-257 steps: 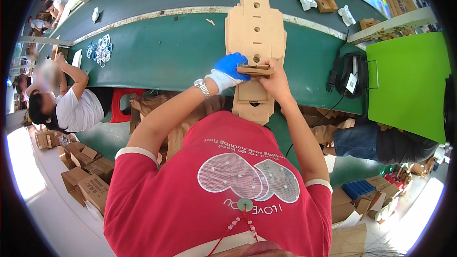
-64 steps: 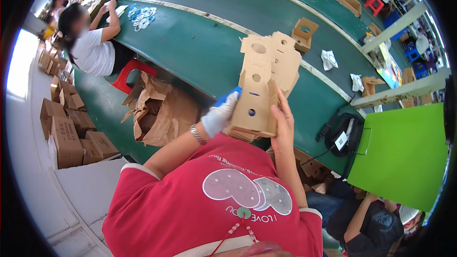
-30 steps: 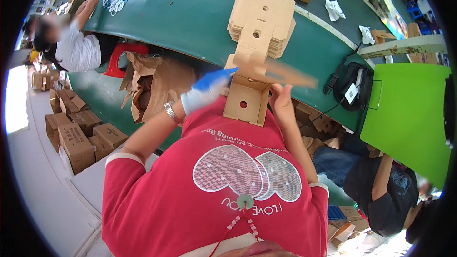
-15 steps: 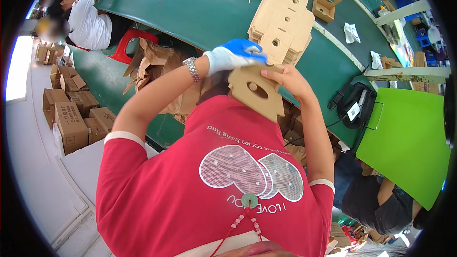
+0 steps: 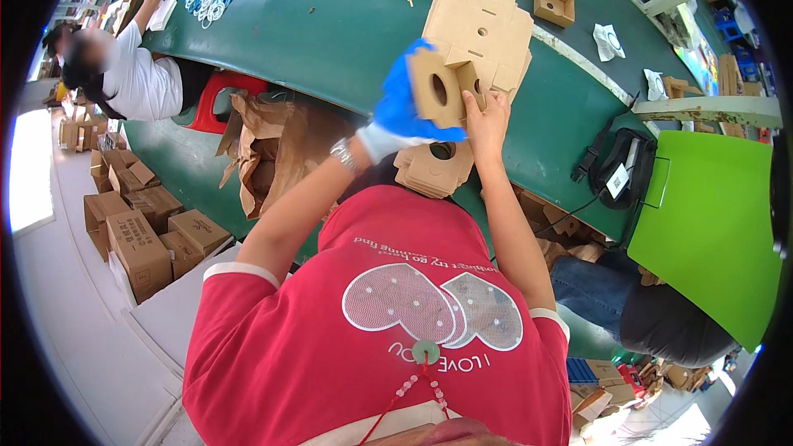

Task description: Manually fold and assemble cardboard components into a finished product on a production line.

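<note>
A brown cardboard box blank [image 5: 424, 92] is partly folded between my hands, its panel with an oval hole standing up. My left hand [image 5: 398, 106], in a blue and white glove, is closed on the left side of that panel. With the thumb on top, my bare right hand [image 5: 488, 126] grips the blank's right side. Beneath and beyond it lies a stack of flat cardboard blanks [image 5: 483, 12] with round holes and slots. Layered cardboard flaps [image 5: 429, 173] with a hole show below my hands, near my shirt.
A folded open box [image 5: 555, 7] stands beyond the stack on the green table [image 5: 347, 33]. White-and-blue rings [image 5: 211, 2] lie far left, near a person in white. Crumpled brown paper [image 5: 260, 157] is left of my arm. A black bag [image 5: 619, 169] and a green board [image 5: 706, 231] stand right.
The blank, held flat near my body before, is now partly folded upright and farther away over the stack. Both hands have moved forward with it, and my left hand has come round its left side.
</note>
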The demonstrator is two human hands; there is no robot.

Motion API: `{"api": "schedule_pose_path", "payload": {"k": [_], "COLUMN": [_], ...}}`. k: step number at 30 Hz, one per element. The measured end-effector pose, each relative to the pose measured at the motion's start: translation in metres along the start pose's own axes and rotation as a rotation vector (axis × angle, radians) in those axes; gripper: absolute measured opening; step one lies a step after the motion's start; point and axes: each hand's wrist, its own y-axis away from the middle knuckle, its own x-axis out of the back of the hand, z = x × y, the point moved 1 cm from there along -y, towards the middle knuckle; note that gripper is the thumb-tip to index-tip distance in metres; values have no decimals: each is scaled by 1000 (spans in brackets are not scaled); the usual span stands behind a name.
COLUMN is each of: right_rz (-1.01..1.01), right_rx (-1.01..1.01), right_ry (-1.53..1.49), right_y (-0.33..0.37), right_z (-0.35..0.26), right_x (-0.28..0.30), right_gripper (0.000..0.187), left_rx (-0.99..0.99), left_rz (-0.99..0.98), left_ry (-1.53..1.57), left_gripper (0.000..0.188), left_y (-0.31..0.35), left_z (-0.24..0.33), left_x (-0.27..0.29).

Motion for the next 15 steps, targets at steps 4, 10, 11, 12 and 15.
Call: {"api": "schedule_pose_path", "payload": {"k": [4, 10, 11, 12, 15], "right_rz": [85, -179, -207, -198, -197], "right_rx": [88, -172, -151, -160, -98], "right_ry": [-137, 54, 133, 134, 278], "right_y": [-3, -18, -20, -22, -31], "right_z": [18, -16, -18, -18, -23], "right_x": [1, 28, 28, 27, 20], "right_gripper": [41, 31, 29, 29, 25], "left_rx": [-102, 17, 59, 55, 34], "left_rz": [-49, -16, 2, -8, -68], "left_ry": [-319, 10, 106, 112, 36], "left_gripper": [110, 93, 94, 94, 93], "left_y": [-40, -11, -8, -8, -14], "left_z": [1, -29, -27, -26, -27], "left_x": [-23, -10, -9, -9, -9]}}
